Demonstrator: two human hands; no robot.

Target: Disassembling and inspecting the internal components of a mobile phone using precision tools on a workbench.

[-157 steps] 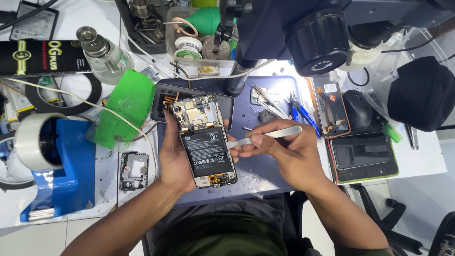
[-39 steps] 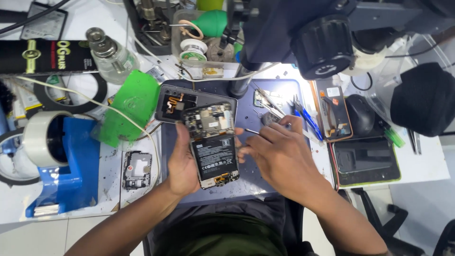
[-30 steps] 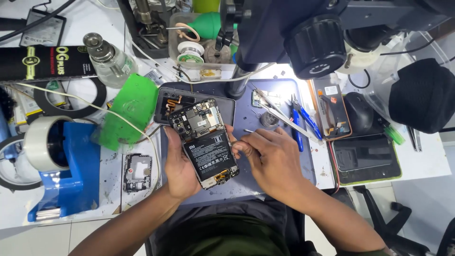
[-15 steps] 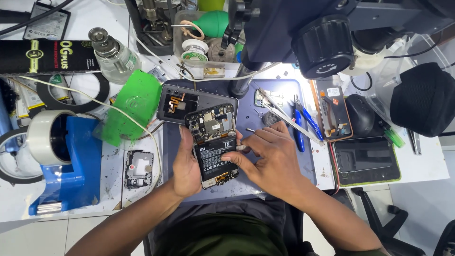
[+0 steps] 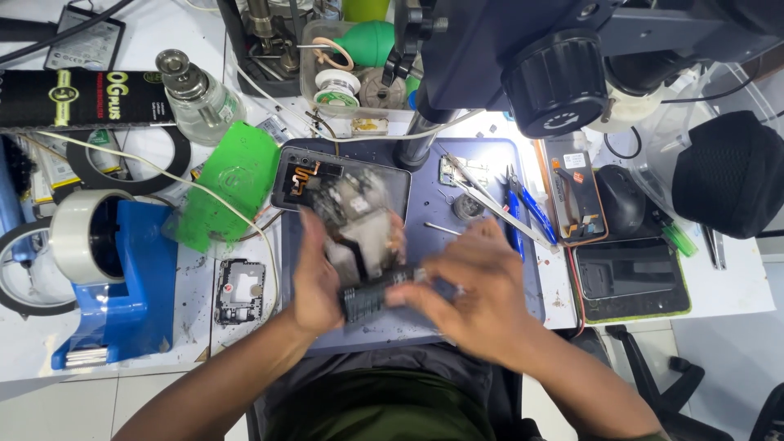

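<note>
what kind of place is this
Most likely a phone repair bench. Both hands, the left hand and the right hand, hold an opened phone on a work mat under a microscope, with tweezers and a loose phone frame nearby.

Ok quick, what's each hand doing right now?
Left hand: gripping the opened phone.
Right hand: pulling at the phone's battery; motion blur hides the exact grip.

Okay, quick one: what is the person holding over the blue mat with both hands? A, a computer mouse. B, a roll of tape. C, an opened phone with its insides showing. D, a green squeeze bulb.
C: the left hand and right hand both grip the opened phone, blurred, over the blue mat.
</note>
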